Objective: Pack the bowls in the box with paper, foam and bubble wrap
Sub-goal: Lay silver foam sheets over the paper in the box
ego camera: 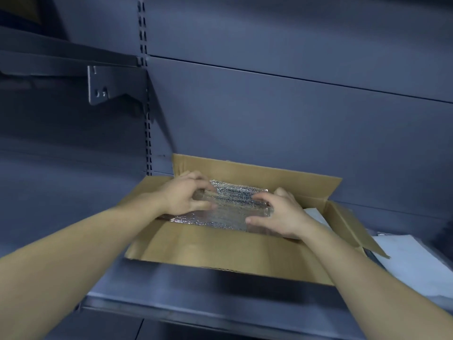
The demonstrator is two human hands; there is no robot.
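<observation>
An open box (220,251) sits on a shelf (171,295). The left hand (186,196) and right hand (279,214) each grip one end of a silver wrap (230,207) at the box's mouth. No bowls are visible, so packing seems to be at an early stage; white sheets (411,261) lie to the right of the box.

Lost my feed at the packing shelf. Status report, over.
Each end of the silver sheet gripped: left hand, right hand. Sheet partly inside the open cardboard box. No bowls in view. Spare white sheets right of box, clear of hands.
</observation>
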